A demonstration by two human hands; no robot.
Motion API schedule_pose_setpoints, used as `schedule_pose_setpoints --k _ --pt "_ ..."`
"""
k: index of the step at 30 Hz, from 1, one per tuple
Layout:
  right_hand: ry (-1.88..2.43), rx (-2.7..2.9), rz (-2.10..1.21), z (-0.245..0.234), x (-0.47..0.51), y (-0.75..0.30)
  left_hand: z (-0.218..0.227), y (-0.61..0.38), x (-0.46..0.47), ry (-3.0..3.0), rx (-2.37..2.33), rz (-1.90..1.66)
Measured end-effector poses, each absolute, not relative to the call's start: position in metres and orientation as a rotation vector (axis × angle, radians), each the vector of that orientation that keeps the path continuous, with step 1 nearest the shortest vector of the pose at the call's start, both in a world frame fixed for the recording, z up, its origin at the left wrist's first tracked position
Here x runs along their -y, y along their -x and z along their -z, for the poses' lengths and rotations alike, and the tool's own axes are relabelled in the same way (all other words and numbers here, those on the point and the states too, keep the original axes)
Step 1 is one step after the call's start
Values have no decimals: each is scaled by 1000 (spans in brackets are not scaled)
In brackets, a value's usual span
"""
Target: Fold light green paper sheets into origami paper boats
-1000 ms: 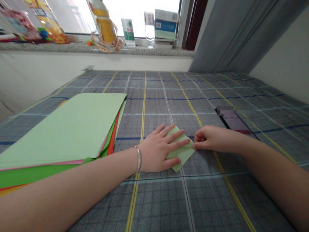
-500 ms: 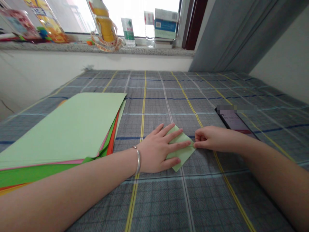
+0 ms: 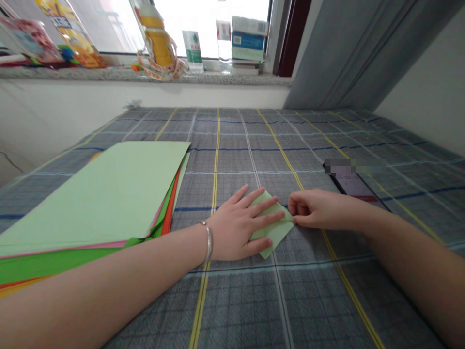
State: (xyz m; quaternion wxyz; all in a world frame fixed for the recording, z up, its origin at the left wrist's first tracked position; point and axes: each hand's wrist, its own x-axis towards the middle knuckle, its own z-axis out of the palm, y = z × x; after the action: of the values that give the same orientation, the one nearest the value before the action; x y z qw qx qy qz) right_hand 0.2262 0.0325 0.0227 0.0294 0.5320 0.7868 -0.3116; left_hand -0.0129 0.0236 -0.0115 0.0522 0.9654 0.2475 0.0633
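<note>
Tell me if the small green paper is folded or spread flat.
Folded: the small green paper shows a doubled edge beside the left hand, and the right hand pinches its corner.

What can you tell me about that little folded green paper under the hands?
It is a small piece of pale green paper, matte, folded into layers and shaped like a diamond. It lies flat on a grey checked cloth, with the left hand spread over it and the right hand touching its right corner with the fingertips.
</note>
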Motion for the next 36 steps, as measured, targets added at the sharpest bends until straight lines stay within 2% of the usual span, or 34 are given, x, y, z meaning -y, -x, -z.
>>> schedule_pose_setpoints --k 5,14,22,31,36 --pt "-1790 -2686 760 -10 -28 -212 12 12 -25 -2908 -762 -203" --pt "-1892 -2747 627 6 -26 -207 15 13 -27 -2882 -811 -215" --pt "-1850 -2771 539 7 -26 -205 11 23 -21 -2653 -1278 -547" --pt "-1837 -2760 519 4 -26 -205 -18 45 -32 -2510 -1365 -86" --pt "-1852 -2744 525 5 -27 -205 -21 47 -37 -2504 -1398 30"
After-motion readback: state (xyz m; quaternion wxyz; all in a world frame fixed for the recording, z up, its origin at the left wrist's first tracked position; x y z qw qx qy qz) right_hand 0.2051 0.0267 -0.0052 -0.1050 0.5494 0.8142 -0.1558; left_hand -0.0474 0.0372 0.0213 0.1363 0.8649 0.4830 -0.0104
